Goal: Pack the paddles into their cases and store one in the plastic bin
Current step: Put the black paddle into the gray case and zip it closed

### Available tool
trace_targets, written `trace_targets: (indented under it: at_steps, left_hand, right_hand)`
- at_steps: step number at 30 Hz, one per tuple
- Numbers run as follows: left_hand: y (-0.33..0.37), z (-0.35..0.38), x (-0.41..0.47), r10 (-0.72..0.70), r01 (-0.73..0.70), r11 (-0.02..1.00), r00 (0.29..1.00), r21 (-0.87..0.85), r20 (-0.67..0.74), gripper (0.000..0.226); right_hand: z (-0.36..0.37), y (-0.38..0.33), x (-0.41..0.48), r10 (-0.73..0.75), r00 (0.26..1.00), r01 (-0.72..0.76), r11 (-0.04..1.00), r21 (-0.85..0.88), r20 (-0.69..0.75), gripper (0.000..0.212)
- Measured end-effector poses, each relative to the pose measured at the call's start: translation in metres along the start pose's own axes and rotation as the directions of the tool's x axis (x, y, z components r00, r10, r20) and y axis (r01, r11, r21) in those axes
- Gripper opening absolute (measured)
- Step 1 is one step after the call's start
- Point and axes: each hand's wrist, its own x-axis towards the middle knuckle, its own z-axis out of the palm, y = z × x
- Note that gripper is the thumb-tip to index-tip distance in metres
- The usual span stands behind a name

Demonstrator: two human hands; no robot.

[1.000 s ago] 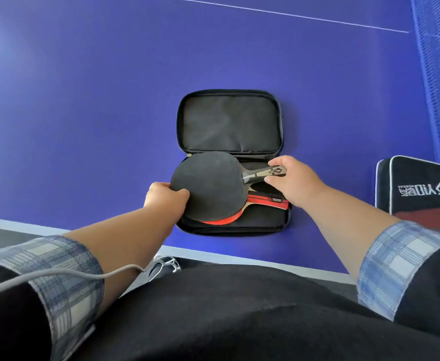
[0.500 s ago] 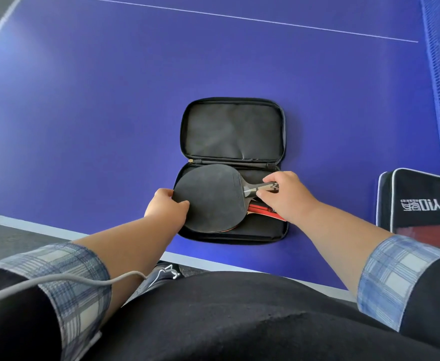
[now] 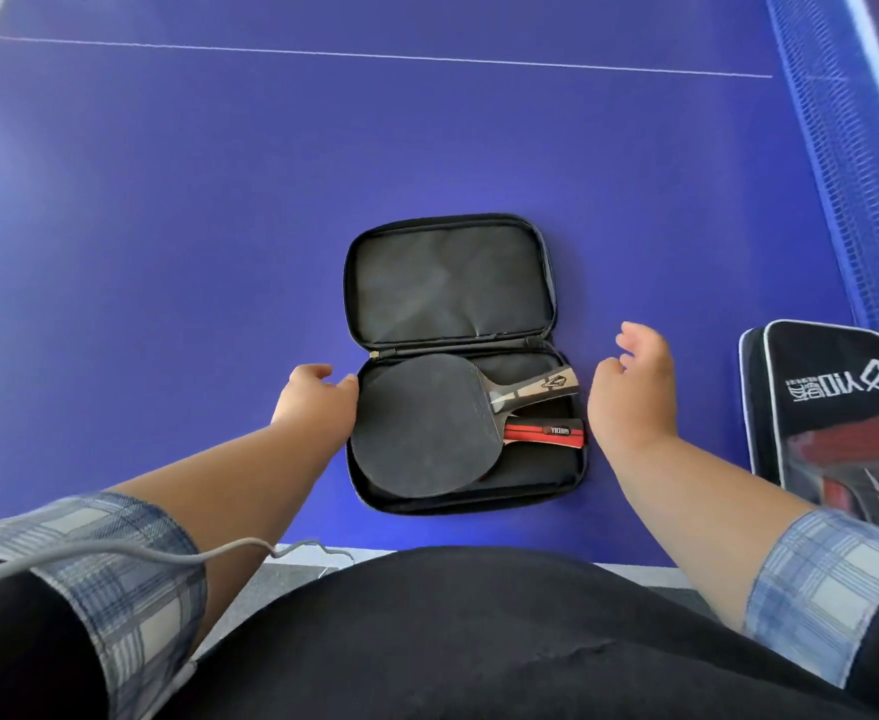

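Black-rubber table-tennis paddle with a grey-and-wood handle lies on a red-handled paddle in the near half of the open black fabric zip case. Left hand sits at the case's left rim, fingers loosely bent, gripping nothing. Right hand hovers just right of the case, relaxed and empty.

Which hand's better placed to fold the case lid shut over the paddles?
Probably right: the right hand hovers open, reaching up beside the lid. The left hand sits lower, by the paddles.
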Motion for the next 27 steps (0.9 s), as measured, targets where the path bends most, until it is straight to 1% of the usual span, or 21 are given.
trace_targets:
  at_steps: [1, 3, 5, 6, 8, 9, 11, 12, 13, 14, 17, 18, 20, 22, 23, 24, 26, 27]
  left_hand:
    - [0.011, -0.003, 0.009, 0.021, -0.020, 1.000, 1.000, -0.017, 0.021, 0.055]
    - [0.033, -0.007, 0.028, 0.068, -0.064, 0.997, 0.995, -0.048, 0.077, 0.054]
    - [0.054, -0.008, 0.046, 0.113, -0.111, 0.994, 0.988, -0.022, 0.108, 0.058]
    - [0.062, -0.008, 0.055, 0.128, -0.128, 0.992, 0.985, -0.002, 0.115, 0.062]
    - [0.072, -0.008, 0.073, 0.127, -0.132, 0.991, 0.982, 0.028, 0.137, 0.068]
    - [0.076, -0.008, 0.081, 0.119, -0.126, 0.991, 0.981, 0.038, 0.152, 0.069]
    - [0.076, -0.009, 0.092, 0.104, -0.116, 0.991, 0.979, 0.058, 0.177, 0.069]
    - [0.076, -0.009, 0.094, 0.118, -0.130, 0.990, 0.976, 0.058, 0.184, 0.065]
    - [0.075, -0.012, 0.102, 0.131, -0.148, 0.987, 0.968, 0.064, 0.215, 0.060]
    - [0.075, -0.016, 0.108, 0.147, -0.170, 0.983, 0.959, 0.075, 0.242, 0.054]
    - [0.074, -0.016, 0.109, 0.179, -0.199, 0.979, 0.950, 0.052, 0.257, 0.039]
    - [0.074, -0.017, 0.109, 0.186, -0.201, 0.979, 0.945, 0.031, 0.269, 0.038]
    - [0.071, -0.021, 0.112, 0.183, -0.192, 0.981, 0.931, -0.001, 0.316, 0.044]
    - [0.071, -0.025, 0.110, 0.164, -0.172, 0.985, 0.925, -0.008, 0.341, 0.057]
    - [0.072, -0.027, 0.109, 0.168, -0.180, 0.984, 0.920, 0.000, 0.354, 0.059]
    - [0.074, -0.029, 0.108, 0.188, -0.208, 0.978, 0.910, 0.013, 0.369, 0.056]
    - [0.076, -0.031, 0.103, 0.258, -0.287, 0.958, 0.885, 0.018, 0.388, 0.042]
    - [0.076, -0.032, 0.098, 0.295, -0.325, 0.946, 0.872, 0.011, 0.390, 0.037]
  right_hand:
    - [-0.001, -0.002, -0.002, -0.001, 1.000, 0.001, 1.000, -0.025, -0.017, 0.044]
    - [0.002, -0.008, -0.013, -0.070, 0.997, 0.071, 0.990, -0.118, 0.011, 0.038]
    - [0.016, -0.016, -0.029, -0.192, 0.974, 0.213, 0.955, -0.205, 0.117, 0.034]
    - [0.026, -0.021, -0.038, -0.260, 0.948, 0.300, 0.924, -0.237, 0.186, 0.032]
    - [0.050, -0.031, -0.051, -0.365, 0.875, 0.459, 0.833, -0.309, 0.318, 0.035]
    - [0.062, -0.036, -0.056, -0.398, 0.836, 0.528, 0.771, -0.356, 0.377, 0.040]
    - [0.085, -0.041, -0.069, -0.397, 0.765, 0.631, 0.622, -0.464, 0.507, 0.058]
    - [0.091, -0.041, -0.073, -0.357, 0.729, 0.672, 0.533, -0.513, 0.584, 0.067]
    - [0.105, -0.039, -0.081, -0.302, 0.716, 0.686, 0.472, -0.554, 0.630, 0.074]
    - [0.115, -0.037, -0.087, -0.258, 0.718, 0.681, 0.452, -0.576, 0.647, 0.077]
    - [0.110, -0.029, -0.087, -0.225, 0.729, 0.667, 0.450, -0.594, 0.647, 0.078]
    - [0.110, -0.029, -0.086, -0.205, 0.730, 0.662, 0.448, -0.601, 0.652, 0.078]
    - [0.113, -0.033, -0.090, -0.195, 0.738, 0.653, 0.447, -0.612, 0.646, 0.076]
    - [0.113, -0.037, -0.100, -0.246, 0.761, 0.641, 0.430, -0.635, 0.601, 0.069]
    - [0.114, -0.037, -0.105, -0.271, 0.779, 0.623, 0.434, -0.651, 0.565, 0.064]
    - [0.115, -0.036, -0.109, -0.295, 0.800, 0.598, 0.455, -0.659, 0.522, 0.059]
    - [0.117, -0.036, -0.114, -0.287, 0.833, 0.550, 0.508, -0.663, 0.473, 0.056]
    - [0.117, -0.037, -0.116, -0.274, 0.838, 0.543, 0.514, -0.664, 0.473, 0.055]
